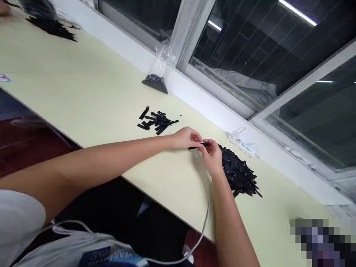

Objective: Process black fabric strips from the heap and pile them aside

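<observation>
A short black strip (205,144) is pinched between the fingertips of both hands, above the pale table (111,96). My left hand (189,138) has its fingers closed on the strip from the left. My right hand (213,157) holds it from the right, with thumb and fingers together. Close behind my right hand lies a large heap of black strips (240,172). A smaller scatter of black strips (160,121) lies on the table beyond my left forearm.
A clear plastic bag (157,72) with small dark pieces stands by the wall. A power strip (243,145) lies behind the heap. A white cable (207,215) crosses the table edge. More black material and part of a person's hand (5,9) show far left.
</observation>
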The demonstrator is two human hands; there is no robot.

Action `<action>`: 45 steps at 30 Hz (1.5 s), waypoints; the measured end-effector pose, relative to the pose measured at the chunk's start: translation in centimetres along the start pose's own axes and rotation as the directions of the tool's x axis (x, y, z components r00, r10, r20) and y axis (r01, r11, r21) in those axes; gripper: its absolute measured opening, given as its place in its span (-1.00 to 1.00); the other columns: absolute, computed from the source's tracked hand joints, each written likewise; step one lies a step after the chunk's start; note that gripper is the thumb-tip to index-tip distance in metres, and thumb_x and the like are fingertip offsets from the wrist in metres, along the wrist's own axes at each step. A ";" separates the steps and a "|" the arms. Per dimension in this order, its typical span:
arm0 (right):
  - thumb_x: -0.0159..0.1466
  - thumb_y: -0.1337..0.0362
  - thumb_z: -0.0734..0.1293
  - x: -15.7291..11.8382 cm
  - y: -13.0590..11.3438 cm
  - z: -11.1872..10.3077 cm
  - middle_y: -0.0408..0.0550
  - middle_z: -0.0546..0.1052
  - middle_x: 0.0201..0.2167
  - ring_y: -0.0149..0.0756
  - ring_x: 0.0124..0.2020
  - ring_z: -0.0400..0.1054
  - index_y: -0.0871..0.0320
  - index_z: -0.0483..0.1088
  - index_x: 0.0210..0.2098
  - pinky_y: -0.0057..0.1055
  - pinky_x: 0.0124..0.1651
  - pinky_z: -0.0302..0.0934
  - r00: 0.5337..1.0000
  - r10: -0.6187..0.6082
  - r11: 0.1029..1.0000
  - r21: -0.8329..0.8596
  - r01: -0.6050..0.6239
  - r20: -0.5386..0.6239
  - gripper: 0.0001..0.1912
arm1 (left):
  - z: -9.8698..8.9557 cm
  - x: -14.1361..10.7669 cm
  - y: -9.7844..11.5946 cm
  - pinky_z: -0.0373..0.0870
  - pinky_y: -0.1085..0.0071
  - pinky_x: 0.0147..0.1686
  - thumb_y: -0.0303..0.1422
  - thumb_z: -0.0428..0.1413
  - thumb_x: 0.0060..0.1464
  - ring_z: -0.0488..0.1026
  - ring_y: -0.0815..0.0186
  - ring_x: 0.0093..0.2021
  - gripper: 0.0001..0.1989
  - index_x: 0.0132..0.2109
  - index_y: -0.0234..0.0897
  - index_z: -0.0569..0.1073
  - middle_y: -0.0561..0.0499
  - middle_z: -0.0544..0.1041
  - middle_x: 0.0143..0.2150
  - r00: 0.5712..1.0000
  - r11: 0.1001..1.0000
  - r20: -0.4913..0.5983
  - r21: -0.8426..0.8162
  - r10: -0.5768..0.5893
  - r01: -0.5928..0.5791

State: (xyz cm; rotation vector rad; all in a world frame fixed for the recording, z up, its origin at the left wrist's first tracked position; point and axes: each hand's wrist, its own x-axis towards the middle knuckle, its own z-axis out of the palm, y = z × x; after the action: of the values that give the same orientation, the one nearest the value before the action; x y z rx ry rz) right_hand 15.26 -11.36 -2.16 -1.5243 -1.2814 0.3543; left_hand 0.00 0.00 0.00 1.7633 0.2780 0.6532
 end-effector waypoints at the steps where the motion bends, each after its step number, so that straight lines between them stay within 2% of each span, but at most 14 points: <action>1: 0.20 0.02 0.43 0.0 0.0 0.0 -0.06 0.57 -0.32 -0.24 -0.33 0.48 0.12 0.37 -0.10 -0.23 -0.15 0.39 1.000 0.003 1.000 0.005 -0.003 -0.001 -0.60 | 0.0 0.0 0.0 0.46 0.33 -0.16 -0.35 0.33 -0.03 0.55 0.28 -0.22 -0.72 -0.16 -0.39 0.59 -0.14 0.63 -0.24 1.000 1.000 0.000 0.002 0.001 -0.001; 12: 0.14 -0.01 0.47 0.1 -0.3 0.3 -0.05 0.57 -0.30 -0.20 -0.25 0.50 0.11 0.39 -0.12 -0.18 -0.10 0.43 0.999 0.047 0.996 0.076 -0.046 -0.020 -0.56 | 0.1 -0.1 0.2 0.44 0.34 -0.22 -0.33 0.34 -0.04 0.55 0.27 -0.25 -0.76 -0.20 -0.36 0.62 -0.13 0.64 -0.26 0.999 1.000 -0.046 0.012 -0.018 0.018; 18: 0.11 0.05 0.51 0.0 -1.4 0.3 -0.12 0.56 -0.35 -0.26 -0.29 0.51 0.13 0.39 -0.13 -0.14 -0.03 0.43 0.992 0.124 0.958 0.265 -0.110 -0.037 -0.55 | 0.2 0.4 0.5 0.45 0.32 -0.18 -0.47 0.33 -0.04 0.54 0.32 -0.28 -0.83 -0.23 -0.38 0.59 -0.09 0.62 -0.32 0.998 0.993 -0.054 -0.118 -0.021 0.015; 22: 0.08 0.08 0.53 -0.2 -2.0 0.3 -0.14 0.56 -0.38 -0.33 -0.32 0.48 0.15 0.45 -0.17 -0.19 -0.02 0.44 0.978 0.209 0.909 0.368 -0.194 -0.002 -0.59 | 0.1 0.5 0.5 0.43 0.36 -0.21 -0.53 0.30 -0.03 0.51 0.37 -0.32 -0.87 -0.26 -0.39 0.56 -0.06 0.59 -0.33 0.998 0.989 -0.050 -0.147 -0.043 0.035; 28: 0.02 0.09 0.57 -0.4 -2.9 0.2 -0.17 0.52 -0.35 -0.40 -0.34 0.44 0.13 0.49 -0.30 -0.39 -0.21 0.45 0.945 0.321 0.840 0.444 -0.314 0.060 -0.64 | 0.1 0.5 0.3 0.39 0.43 -0.26 -0.56 0.25 -0.02 0.46 0.43 -0.35 -0.88 -0.26 -0.40 0.54 -0.03 0.56 -0.34 0.994 0.989 -0.083 -0.135 -0.066 0.054; 34: -0.03 0.08 0.59 -0.2 -2.6 -0.6 -0.15 0.53 -0.39 -0.36 -0.36 0.46 0.12 0.47 -0.34 -0.47 -0.37 0.42 0.911 0.406 0.781 0.492 -0.385 0.068 -0.62 | 0.3 0.6 0.1 0.39 0.44 -0.28 -0.54 0.20 0.03 0.43 0.45 -0.39 -0.89 -0.23 -0.39 0.51 0.00 0.53 -0.36 0.993 0.983 -0.068 -0.168 -0.092 0.079; 38: -0.05 0.08 0.59 0.0 -2.4 -0.9 -0.16 0.52 -0.40 -0.42 -0.45 0.42 0.13 0.48 -0.35 -0.54 -0.48 0.34 0.902 0.430 0.785 0.482 -0.389 0.028 -0.62 | 0.2 0.7 -0.5 0.37 0.45 -0.30 -0.54 0.20 0.02 0.42 0.46 -0.40 -0.86 -0.22 -0.39 0.50 0.02 0.51 -0.39 0.995 0.984 -0.055 -0.160 -0.083 0.073; 41: -0.07 0.06 0.58 0.3 -2.7 -1.6 -0.15 0.53 -0.40 -0.46 -0.50 0.38 0.13 0.50 -0.34 -0.56 -0.54 0.28 0.890 0.455 0.804 0.426 -0.414 0.007 -0.60 | 0.1 0.9 -1.0 0.39 0.42 -0.25 -0.52 0.21 0.01 0.44 0.42 -0.34 -0.84 -0.20 -0.38 0.50 -0.02 0.54 -0.33 0.996 0.989 -0.057 -0.130 -0.076 0.068; 43: -0.06 0.05 0.55 0.5 -2.5 -3.1 -0.12 0.55 -0.38 -0.43 -0.51 0.38 0.14 0.52 -0.31 -0.54 -0.55 0.26 0.877 0.477 0.841 0.318 -0.437 -0.057 -0.60 | -0.2 1.0 -1.2 0.40 0.39 -0.20 -0.50 0.21 0.01 0.47 0.38 -0.28 -0.83 -0.18 -0.37 0.50 -0.07 0.56 -0.26 0.994 0.995 -0.089 -0.077 -0.062 0.055; 45: -0.03 0.07 0.52 0.6 -1.7 -5.6 -0.07 0.57 -0.34 -0.38 -0.49 0.40 0.14 0.54 -0.28 -0.49 -0.54 0.25 0.858 0.474 0.880 0.123 -0.458 -0.198 -0.62 | -0.8 1.1 -1.2 0.39 0.38 -0.17 -0.50 0.20 0.01 0.47 0.35 -0.24 -0.83 -0.18 -0.37 0.50 -0.09 0.57 -0.22 0.990 0.999 -0.132 -0.003 -0.039 0.039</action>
State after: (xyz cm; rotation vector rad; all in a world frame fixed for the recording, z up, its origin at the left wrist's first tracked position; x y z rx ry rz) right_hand 18.89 -13.96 1.67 -1.7522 -0.7029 0.5175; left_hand 0.57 1.58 -0.70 1.7123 0.4026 0.7432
